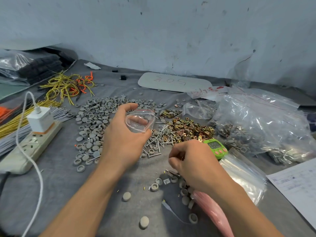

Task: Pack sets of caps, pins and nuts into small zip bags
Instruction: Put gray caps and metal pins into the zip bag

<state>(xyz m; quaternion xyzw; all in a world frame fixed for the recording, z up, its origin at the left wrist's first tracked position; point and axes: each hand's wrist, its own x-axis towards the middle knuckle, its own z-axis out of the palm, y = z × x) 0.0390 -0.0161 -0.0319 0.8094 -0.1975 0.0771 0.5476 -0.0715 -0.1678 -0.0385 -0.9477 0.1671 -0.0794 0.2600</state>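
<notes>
1 zip bag (140, 122) pinched open by left grip (123, 134), contents unclear, right grip (193, 161) curled, hold unclear

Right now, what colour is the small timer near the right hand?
The timer is bright green, with pink buttons; the head view shows it best.

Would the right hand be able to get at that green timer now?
Probably yes: the green timer sits just beyond the right hand, nothing between, though that hand is curled, perhaps holding something.

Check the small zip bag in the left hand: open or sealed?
Open: the left hand holds the small zip bag, its mouth spread into a rounded loop.
</notes>
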